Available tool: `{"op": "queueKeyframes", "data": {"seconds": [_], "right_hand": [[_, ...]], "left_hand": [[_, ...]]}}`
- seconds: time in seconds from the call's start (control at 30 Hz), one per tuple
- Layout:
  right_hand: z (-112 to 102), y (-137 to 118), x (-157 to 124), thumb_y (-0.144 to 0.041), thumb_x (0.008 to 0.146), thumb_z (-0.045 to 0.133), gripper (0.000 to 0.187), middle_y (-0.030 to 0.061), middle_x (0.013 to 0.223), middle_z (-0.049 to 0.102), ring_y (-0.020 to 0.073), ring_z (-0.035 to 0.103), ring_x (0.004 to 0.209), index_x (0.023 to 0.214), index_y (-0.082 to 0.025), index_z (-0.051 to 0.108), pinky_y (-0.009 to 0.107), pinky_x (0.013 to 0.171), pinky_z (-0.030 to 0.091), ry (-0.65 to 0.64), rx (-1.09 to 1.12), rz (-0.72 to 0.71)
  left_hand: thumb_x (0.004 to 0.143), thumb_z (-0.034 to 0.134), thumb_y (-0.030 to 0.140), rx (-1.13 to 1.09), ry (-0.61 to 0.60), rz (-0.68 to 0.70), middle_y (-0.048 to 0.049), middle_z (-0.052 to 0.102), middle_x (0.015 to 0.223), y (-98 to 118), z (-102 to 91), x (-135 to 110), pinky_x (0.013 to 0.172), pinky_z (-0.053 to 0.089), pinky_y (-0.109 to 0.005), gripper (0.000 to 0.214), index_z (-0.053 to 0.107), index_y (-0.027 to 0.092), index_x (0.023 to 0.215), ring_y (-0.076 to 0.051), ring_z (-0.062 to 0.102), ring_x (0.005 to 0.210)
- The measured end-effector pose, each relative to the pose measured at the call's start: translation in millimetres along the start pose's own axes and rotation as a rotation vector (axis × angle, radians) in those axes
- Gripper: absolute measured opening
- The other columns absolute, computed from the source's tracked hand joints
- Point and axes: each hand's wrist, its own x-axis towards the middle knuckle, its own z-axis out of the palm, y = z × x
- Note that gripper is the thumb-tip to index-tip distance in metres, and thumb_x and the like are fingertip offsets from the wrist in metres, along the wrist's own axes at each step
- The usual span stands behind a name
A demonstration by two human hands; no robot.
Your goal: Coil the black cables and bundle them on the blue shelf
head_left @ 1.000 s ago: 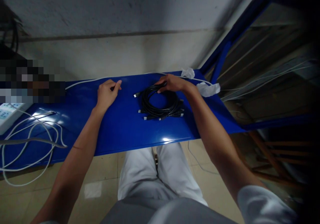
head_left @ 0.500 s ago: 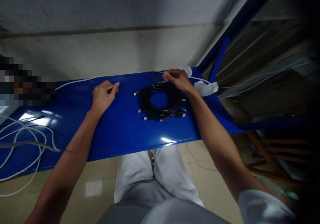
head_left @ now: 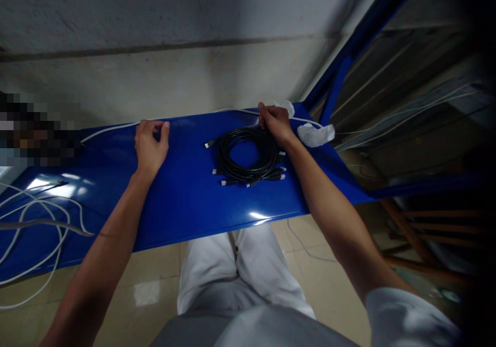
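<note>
A coil of black cables lies on the blue tabletop in front of me. Several plugs with pale ends stick out around its left and near sides. My right hand is over the far right edge of the coil, its fingers curled; whatever may be inside them is hidden. Farther left, my left hand is held above the table, well apart from the coil. A gap shows between its thumb and bent fingers, and no object is visible there.
Loose white cables sprawl across the table's left end. Another white cable runs along the back by the wall. Crumpled white pieces lie right of my right hand, near a blue frame post. A wooden slatted piece stands lower right.
My left hand has shifted left and a little away from me, and its thumb has come nearer the fingers. My right hand has turned slightly beside the coil, which stays put.
</note>
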Motion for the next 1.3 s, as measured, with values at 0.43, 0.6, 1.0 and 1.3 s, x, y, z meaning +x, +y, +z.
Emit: {"op": "queueKeyframes", "data": {"seconds": [0.43,0.6,1.0,1.3], "right_hand": [[-1,4,2,-0.09,0.093,0.059,0.072,-0.0008,0.056,0.055,0.0135,0.049,0.055,0.065,-0.024,0.057,0.031,0.06,0.044,0.004,0.003,0.019],[-1,6,3,-0.094,0.09,0.059,0.075,-0.0004,0.055,0.055,0.0143,0.05,0.055,0.062,-0.024,0.058,0.032,0.061,0.043,-0.001,0.005,0.002],[-2,9,4,-0.094,0.089,0.059,0.075,-0.0005,0.055,0.055,0.0151,0.05,0.054,0.062,-0.025,0.058,0.035,0.062,0.046,-0.01,0.02,-0.036],[-2,10,4,-0.09,0.092,0.061,0.072,-0.0009,0.055,0.056,0.0145,0.05,0.055,0.063,-0.024,0.058,0.032,0.06,0.045,-0.005,0.007,0.001]], "left_hand": [[0.108,0.064,0.047,-0.063,-0.046,-0.017,-0.0075,0.066,0.103,4,0.3,-2,0.108,0.053,-0.047,0.027,0.07,0.022,0.101,-0.026,0.068,0.1],[0.108,0.063,0.045,-0.077,-0.058,-0.031,-0.0073,0.066,0.102,5,-0.1,-2,0.108,0.053,-0.047,0.025,0.071,0.021,0.102,-0.025,0.067,0.099],[0.106,0.064,0.043,-0.014,-0.035,0.0,-0.0059,0.069,0.1,7,-1.5,-1,0.102,0.056,-0.04,0.023,0.072,0.023,0.099,-0.022,0.067,0.094],[0.106,0.063,0.045,-0.008,-0.05,0.0,-0.0069,0.071,0.101,5,-0.7,0,0.099,0.056,-0.04,0.024,0.072,0.023,0.099,-0.023,0.067,0.093]]}}
